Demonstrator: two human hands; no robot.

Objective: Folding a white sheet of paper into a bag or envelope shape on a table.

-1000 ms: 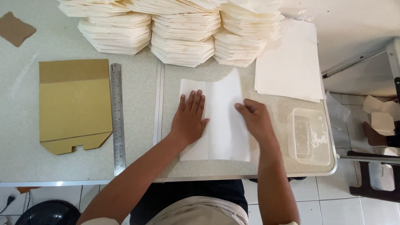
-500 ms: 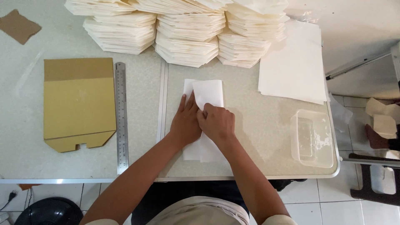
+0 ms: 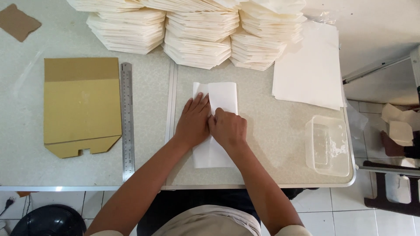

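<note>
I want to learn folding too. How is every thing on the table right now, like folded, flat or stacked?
White paper: folded narrow, pressed flat.
Left hand: flat on the paper.
Right hand: pressing the fold.
Folded paper stacks: piled high.
Loose sheets: lying flat.
Cardboard template: flat.
Metal ruler: flat, beside the cardboard.
Plastic tub: open.

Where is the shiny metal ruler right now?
In the head view, the metal ruler lies on the table's left part, between the brown cardboard piece and the left hand.

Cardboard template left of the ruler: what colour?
Mustard-brown cardboard template, darker band along the top; head view.
</note>
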